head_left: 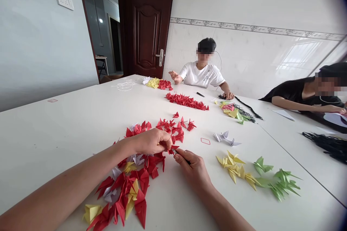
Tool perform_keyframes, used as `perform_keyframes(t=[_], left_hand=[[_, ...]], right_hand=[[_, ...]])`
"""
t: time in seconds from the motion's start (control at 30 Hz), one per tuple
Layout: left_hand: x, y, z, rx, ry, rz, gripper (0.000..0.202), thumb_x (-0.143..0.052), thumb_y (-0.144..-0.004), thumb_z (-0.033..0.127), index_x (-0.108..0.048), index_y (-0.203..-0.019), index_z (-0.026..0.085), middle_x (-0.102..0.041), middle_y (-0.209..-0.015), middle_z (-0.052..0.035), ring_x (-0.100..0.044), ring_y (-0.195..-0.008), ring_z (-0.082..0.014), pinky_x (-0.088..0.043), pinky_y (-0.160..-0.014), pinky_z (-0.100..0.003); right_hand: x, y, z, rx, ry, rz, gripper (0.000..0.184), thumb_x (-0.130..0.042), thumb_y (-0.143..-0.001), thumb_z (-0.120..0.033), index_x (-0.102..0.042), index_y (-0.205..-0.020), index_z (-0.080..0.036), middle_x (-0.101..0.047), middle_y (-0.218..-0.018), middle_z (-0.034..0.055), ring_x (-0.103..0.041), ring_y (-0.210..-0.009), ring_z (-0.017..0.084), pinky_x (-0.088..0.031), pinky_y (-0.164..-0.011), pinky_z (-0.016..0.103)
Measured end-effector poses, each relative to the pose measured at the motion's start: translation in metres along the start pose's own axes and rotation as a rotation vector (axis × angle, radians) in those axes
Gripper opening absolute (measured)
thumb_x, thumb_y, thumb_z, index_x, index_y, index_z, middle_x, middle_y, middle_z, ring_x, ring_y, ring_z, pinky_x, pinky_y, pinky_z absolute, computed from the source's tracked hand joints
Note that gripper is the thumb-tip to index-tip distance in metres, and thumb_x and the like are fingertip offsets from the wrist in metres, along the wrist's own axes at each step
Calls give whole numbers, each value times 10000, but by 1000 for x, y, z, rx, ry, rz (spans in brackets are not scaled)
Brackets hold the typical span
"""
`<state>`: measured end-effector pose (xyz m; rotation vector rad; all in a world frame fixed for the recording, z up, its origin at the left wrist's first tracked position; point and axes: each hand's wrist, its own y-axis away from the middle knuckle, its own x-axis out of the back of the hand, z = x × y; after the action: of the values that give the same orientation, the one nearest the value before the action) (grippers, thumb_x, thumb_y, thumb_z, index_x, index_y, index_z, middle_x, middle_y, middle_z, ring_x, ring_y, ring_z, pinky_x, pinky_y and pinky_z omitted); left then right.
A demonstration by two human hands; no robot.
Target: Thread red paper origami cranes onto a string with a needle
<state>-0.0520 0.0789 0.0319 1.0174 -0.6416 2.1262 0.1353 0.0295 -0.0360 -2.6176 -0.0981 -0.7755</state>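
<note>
My left hand (155,140) is closed, with its fingertips pinching a red paper crane (173,148) above the table. Wrapped in the fingers of my right hand (194,169) is a slim metal-tipped tool (186,160) with a dark handle; its tip meets the crane, and its exact kind is unclear. Beneath and beside my left forearm spreads a pile of folded cranes (142,178), mostly red with some yellow and white. More red cranes (177,130) lie just beyond my hands.
White cranes (225,138), yellow cranes (234,169) and green cranes (282,184) lie to the right. Across the white table (67,122), a person in white (202,74) sits behind a red crane row (187,101). Another person in black (298,95) leans in near dark cords (325,146).
</note>
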Motion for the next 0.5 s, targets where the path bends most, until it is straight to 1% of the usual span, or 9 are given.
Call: perform_keyframes(t=[0.17,0.23,0.3,0.37,0.43,0.5], left_hand=[[-1,1,-1,21,39,-18,255,-434,-672,19,-614,-761,178,-591,-784,15,-556,-720,-99,-431,-646,-174],[2,1,-3,26,14,-20,246,-440,-674,34,-616,-757,183,-597,-784,15,-559,-737,-106,-428,-648,-176],[7,2,-6,53,-37,2,225,-454,-675,56,-619,-748,190,-610,-783,17,-563,-752,-118,-422,-653,-184],[13,3,-11,121,-85,73,183,-475,-689,104,-619,-757,196,-626,-798,18,-570,-742,-127,-418,-654,-199],[19,3,-18,199,-117,172,144,-490,-709,169,-614,-776,199,-639,-812,16,-576,-706,-132,-419,-638,-212],[22,3,-26,242,-138,251,130,-487,-728,221,-604,-780,197,-644,-795,13,-577,-670,-136,-425,-617,-222]], right_hand=[[-1,0,0,-15,-4,-10,284,-456,-851,-356,-671,-789,-182,-567,-638,1,-504,-592,124,-389,-557,192],[-1,0,-1,-30,8,-26,292,-442,-856,-357,-661,-775,-182,-579,-644,2,-518,-601,128,-391,-560,194],[1,0,-3,-50,17,-31,307,-424,-862,-366,-655,-783,-180,-596,-652,5,-536,-617,135,-394,-563,199],[2,-1,-5,-72,15,-24,319,-418,-862,-378,-657,-814,-173,-618,-668,14,-555,-638,147,-402,-570,206],[3,-1,-7,-82,18,-20,320,-436,-849,-393,-661,-858,-165,-638,-698,23,-564,-655,157,-412,-580,214],[3,-2,-8,-82,30,-32,323,-455,-837,-404,-663,-900,-164,-652,-733,28,-564,-661,160,-419,-588,219]])
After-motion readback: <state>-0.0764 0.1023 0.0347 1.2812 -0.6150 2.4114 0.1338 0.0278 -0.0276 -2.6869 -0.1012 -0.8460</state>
